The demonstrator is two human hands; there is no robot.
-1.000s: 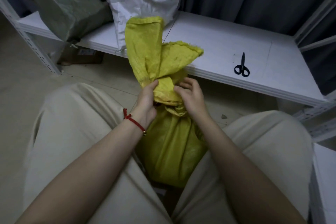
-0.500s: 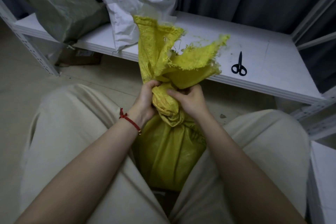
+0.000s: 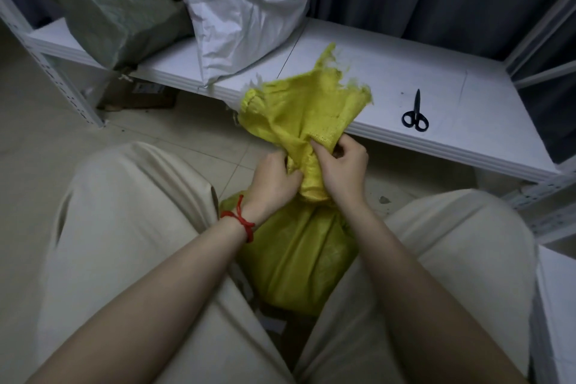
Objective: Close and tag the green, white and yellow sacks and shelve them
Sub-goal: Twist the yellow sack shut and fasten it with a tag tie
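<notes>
Both forearms reach forward between the knees, bare to the elbow, converging toward the middle. The left hand (image 3: 274, 181) is curled with its fingers closed tight on the gathered neck of the yellow sack (image 3: 299, 259), a red cord looped at its wrist. The right hand (image 3: 341, 170) sits just beside it, knuckles up, thumb and fingers pinching the same bunched fabric slightly higher.

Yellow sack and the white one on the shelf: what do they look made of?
Yellow sack: likely woven plastic fabric, matte; its cut top edge frays into loose threads. White sack: smoother, faintly glossy, sharply creased, perhaps coated or film plastic; weave not discernible. Both hands, left hand and right hand, grip the yellow neck.
</notes>
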